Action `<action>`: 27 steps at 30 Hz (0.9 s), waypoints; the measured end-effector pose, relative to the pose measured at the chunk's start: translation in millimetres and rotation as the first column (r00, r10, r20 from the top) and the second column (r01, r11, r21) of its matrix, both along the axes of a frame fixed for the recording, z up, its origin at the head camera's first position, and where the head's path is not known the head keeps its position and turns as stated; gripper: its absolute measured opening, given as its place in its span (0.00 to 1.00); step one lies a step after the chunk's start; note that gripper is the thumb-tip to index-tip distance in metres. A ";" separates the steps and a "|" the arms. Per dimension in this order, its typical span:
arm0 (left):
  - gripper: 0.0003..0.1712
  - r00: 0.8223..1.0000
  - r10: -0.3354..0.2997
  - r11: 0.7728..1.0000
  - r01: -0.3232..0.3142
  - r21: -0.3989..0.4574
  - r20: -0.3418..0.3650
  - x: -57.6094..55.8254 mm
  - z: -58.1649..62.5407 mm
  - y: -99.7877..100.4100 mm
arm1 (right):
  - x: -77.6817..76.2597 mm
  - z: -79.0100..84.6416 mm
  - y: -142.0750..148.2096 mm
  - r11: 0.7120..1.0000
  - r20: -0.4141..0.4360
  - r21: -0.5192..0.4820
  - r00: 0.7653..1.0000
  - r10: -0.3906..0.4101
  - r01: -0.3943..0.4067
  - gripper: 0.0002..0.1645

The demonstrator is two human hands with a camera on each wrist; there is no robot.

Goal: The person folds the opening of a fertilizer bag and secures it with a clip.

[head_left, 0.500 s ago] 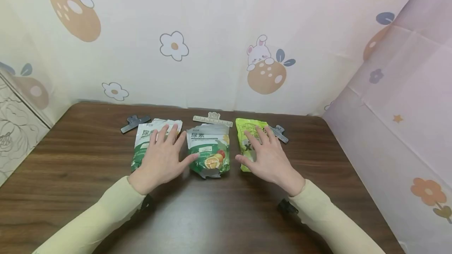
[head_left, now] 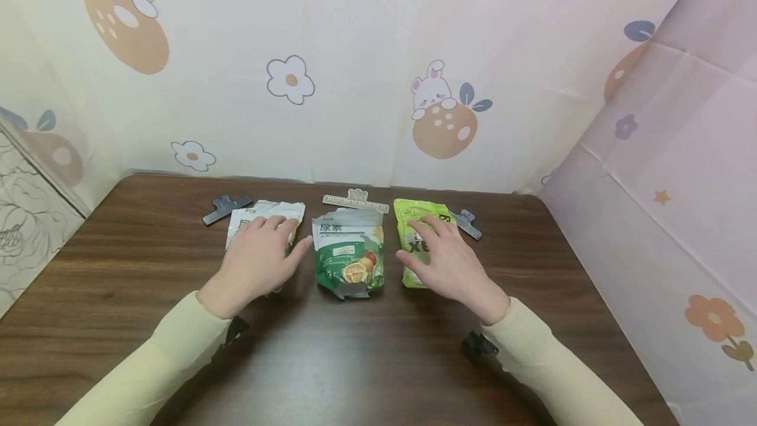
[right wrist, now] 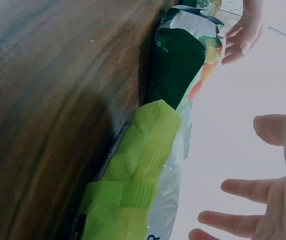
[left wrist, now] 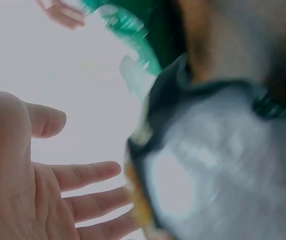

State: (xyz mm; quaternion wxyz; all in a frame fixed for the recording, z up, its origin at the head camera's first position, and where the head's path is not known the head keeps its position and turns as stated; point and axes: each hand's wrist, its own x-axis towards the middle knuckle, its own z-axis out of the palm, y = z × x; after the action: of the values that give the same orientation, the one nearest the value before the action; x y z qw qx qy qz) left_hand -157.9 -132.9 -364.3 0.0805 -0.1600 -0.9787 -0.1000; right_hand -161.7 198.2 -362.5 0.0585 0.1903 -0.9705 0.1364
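Three pouches lie side by side on the table. My left hand (head_left: 251, 268) is over the left white pouch (head_left: 292, 209) and hides most of it; the left wrist view shows its fingers (left wrist: 85, 177) extended at the pouch's edge. In the middle is a white and green pouch (head_left: 349, 258) with oranges printed on it and a torn-looking near edge. Above the yellow-green bag (head_left: 414, 210) on the right hovers my right hand (head_left: 452, 265), fingers loosely bent and apart from the bag in the right wrist view. Neither hand grips anything.
Behind the pouches lie a dark bag clip (head_left: 227, 208) at left and a clear ruler-marked clip (head_left: 356, 201) in the middle. A grey clip (head_left: 467, 223) touches or tucks by the yellow-green bag's right side. A patterned curtain (head_left: 355, 130) hangs along the table's (head_left: 355, 360) far edge.
My left hand has drawn back and to the left, off the middle pouch's edge. The fingers of both hands are less outstretched than before. The pouches and clips have stayed put.
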 end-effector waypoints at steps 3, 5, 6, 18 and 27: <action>0.33 0.998 0.024 0.998 -0.028 0.064 0.060 -4.0 8.8 -11.1 | -1.8 2.0 -1.8 1.000 -0.001 -0.011 1.000 0.028 -0.028 0.40; 0.33 0.993 0.037 0.992 -0.049 0.112 0.110 -6.1 15.6 -20.0 | -2.8 3.3 -3.2 0.999 0.004 -0.008 0.999 0.040 -0.040 0.38; 0.33 0.990 0.040 0.990 -0.058 0.131 0.134 -7.1 18.6 -24.9 | -3.2 4.3 -4.1 0.999 0.010 -0.006 0.999 0.044 -0.044 0.37; 0.40 0.960 0.096 0.968 -0.152 0.201 0.262 -17.5 30.2 -77.5 | -9.3 12.6 -17.4 0.997 0.052 -0.004 0.996 0.075 -0.075 0.29; 0.42 0.940 0.124 0.961 -0.193 0.196 0.317 -33.3 14.3 -102.7 | -15.6 13.5 -21.6 0.998 0.090 0.003 0.994 0.056 -0.056 0.28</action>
State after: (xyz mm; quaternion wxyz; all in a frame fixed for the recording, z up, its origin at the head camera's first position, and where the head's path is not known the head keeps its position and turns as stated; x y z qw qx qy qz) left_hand -191.2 -235.6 -350.0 -0.0445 -0.0527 -0.9716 -0.2261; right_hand -177.3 176.6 -348.9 0.0103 0.2113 -0.9668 0.1436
